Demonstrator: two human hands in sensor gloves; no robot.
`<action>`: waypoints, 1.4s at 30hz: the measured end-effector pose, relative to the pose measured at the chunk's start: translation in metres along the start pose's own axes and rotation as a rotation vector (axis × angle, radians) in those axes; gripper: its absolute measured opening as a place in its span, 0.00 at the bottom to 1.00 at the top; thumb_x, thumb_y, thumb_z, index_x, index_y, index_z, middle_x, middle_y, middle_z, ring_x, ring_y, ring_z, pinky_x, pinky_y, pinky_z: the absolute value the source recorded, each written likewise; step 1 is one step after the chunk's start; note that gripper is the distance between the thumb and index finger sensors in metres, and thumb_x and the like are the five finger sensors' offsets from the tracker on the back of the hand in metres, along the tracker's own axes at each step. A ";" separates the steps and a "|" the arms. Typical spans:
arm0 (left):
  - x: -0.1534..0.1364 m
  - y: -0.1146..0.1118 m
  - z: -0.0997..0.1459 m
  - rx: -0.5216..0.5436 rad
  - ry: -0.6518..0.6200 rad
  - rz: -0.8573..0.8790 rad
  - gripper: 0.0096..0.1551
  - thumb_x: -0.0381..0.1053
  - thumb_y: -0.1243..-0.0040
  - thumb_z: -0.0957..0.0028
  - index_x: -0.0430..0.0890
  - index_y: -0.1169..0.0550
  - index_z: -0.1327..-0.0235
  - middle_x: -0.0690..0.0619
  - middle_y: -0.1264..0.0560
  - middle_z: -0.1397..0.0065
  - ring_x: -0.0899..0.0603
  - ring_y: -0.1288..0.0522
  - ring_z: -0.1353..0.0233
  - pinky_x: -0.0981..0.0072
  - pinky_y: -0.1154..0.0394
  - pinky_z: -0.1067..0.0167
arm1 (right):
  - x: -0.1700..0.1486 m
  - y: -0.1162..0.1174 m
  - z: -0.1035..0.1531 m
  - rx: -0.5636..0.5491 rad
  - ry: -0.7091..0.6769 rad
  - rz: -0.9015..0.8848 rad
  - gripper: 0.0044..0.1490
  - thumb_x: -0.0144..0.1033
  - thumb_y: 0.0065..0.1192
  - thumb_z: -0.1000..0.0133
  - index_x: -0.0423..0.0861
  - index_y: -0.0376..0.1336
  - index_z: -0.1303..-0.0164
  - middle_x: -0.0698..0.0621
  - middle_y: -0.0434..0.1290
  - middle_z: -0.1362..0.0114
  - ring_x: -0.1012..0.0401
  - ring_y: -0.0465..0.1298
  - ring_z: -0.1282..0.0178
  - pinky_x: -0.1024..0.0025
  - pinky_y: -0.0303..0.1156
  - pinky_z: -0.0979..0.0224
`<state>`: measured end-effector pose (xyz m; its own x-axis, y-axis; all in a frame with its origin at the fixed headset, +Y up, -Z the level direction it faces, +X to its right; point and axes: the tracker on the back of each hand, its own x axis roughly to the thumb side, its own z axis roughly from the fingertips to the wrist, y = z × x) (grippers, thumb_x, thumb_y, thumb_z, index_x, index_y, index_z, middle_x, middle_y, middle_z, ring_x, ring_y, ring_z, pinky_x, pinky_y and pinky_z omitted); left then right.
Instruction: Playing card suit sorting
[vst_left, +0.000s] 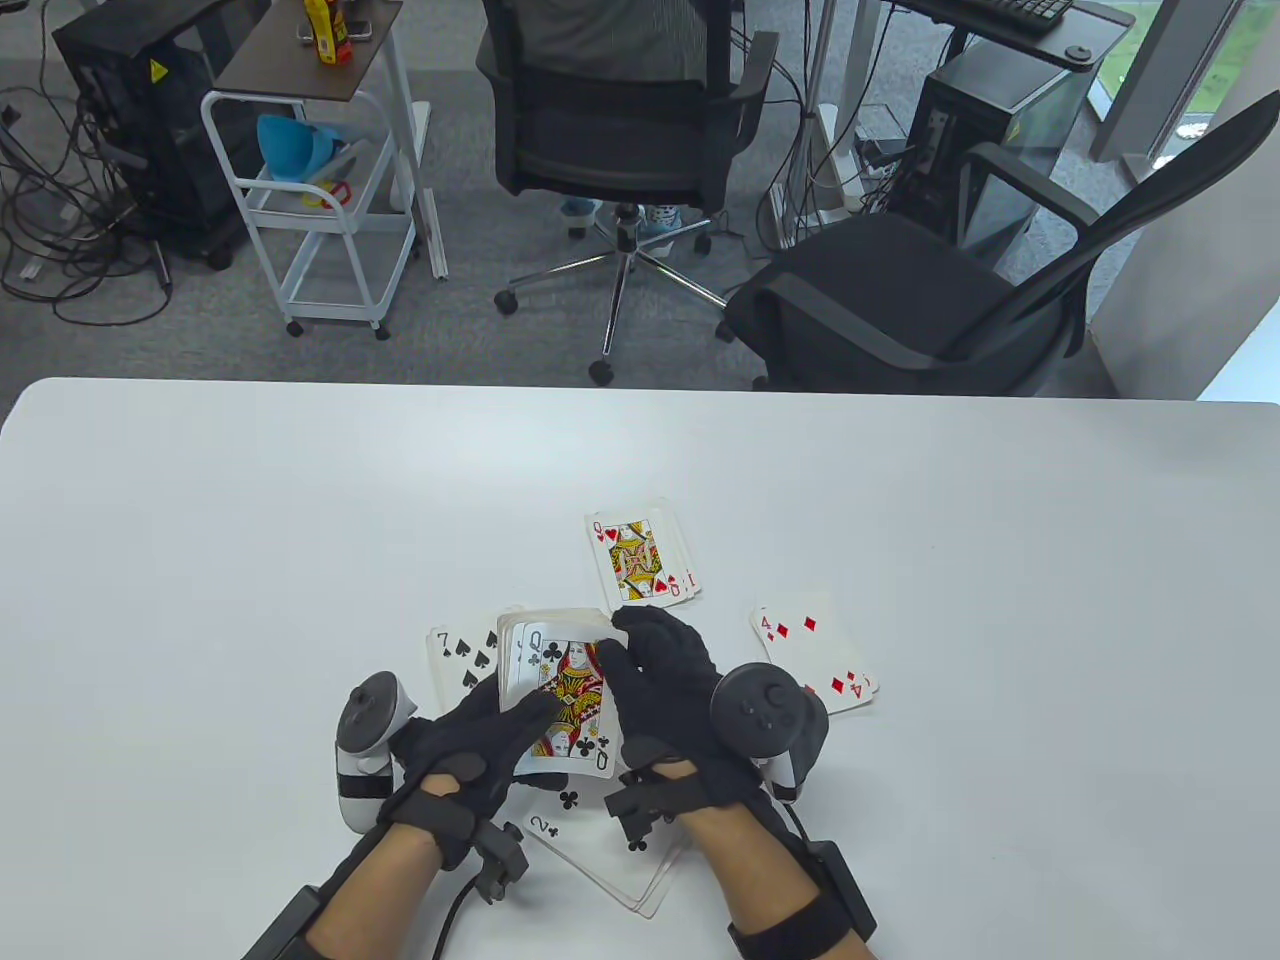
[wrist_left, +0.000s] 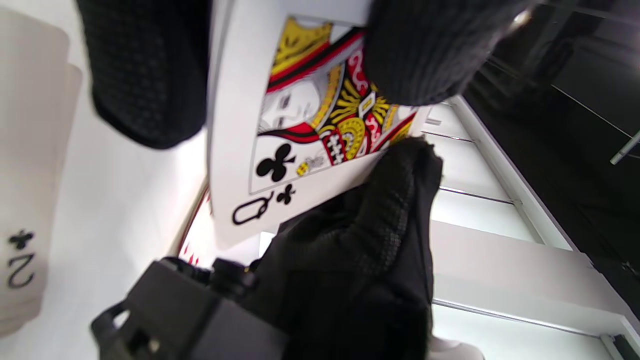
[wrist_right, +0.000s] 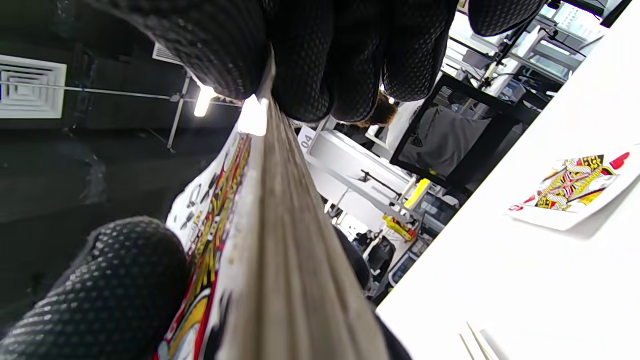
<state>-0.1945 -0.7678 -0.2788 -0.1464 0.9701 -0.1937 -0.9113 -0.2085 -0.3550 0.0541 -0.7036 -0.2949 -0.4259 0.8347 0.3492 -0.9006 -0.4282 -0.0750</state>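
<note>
Both hands hold a face-up deck (vst_left: 560, 680) just above the table, with the queen of clubs (wrist_left: 300, 125) on top. My left hand (vst_left: 490, 735) grips the deck from its left side, thumb on the queen's face. My right hand (vst_left: 655, 665) grips its right side and far end, with its thumb on the queen; the deck's edge (wrist_right: 285, 225) fills the right wrist view. Four face-up piles lie around: queen of hearts (vst_left: 640, 560), seven of spades (vst_left: 458, 660), four of diamonds (vst_left: 815, 660) and two of clubs (vst_left: 600, 850), partly under my wrists.
The white table (vst_left: 250, 520) has its far edge at mid frame. Beyond it stand two office chairs (vst_left: 880, 300) and a white cart (vst_left: 320, 200). The queen of hearts pile also shows in the right wrist view (wrist_right: 575, 187), and the two of clubs pile in the left wrist view (wrist_left: 25, 200).
</note>
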 end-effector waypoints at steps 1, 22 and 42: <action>-0.003 0.000 -0.001 -0.022 0.018 0.038 0.35 0.62 0.32 0.45 0.56 0.31 0.26 0.54 0.21 0.31 0.41 0.16 0.37 0.58 0.11 0.54 | 0.000 -0.001 0.000 0.003 -0.001 0.001 0.23 0.41 0.64 0.40 0.36 0.71 0.47 0.40 0.70 0.27 0.39 0.64 0.22 0.30 0.52 0.25; 0.004 0.015 0.004 0.113 -0.047 0.149 0.33 0.62 0.34 0.43 0.54 0.31 0.27 0.54 0.22 0.30 0.41 0.17 0.36 0.56 0.12 0.53 | -0.018 -0.019 -0.005 -0.075 0.111 -0.051 0.24 0.39 0.68 0.41 0.41 0.69 0.40 0.40 0.67 0.25 0.38 0.63 0.23 0.29 0.50 0.26; 0.010 0.035 0.009 0.254 -0.124 0.248 0.32 0.62 0.36 0.43 0.55 0.31 0.27 0.54 0.22 0.30 0.42 0.17 0.36 0.57 0.12 0.52 | -0.024 0.043 -0.005 0.769 0.306 0.422 0.22 0.39 0.72 0.39 0.45 0.72 0.38 0.36 0.54 0.16 0.34 0.40 0.16 0.24 0.32 0.28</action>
<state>-0.2310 -0.7647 -0.2849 -0.4062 0.9049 -0.1273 -0.9064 -0.4167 -0.0697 0.0253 -0.7401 -0.3110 -0.8082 0.5657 0.1640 -0.4071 -0.7378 0.5384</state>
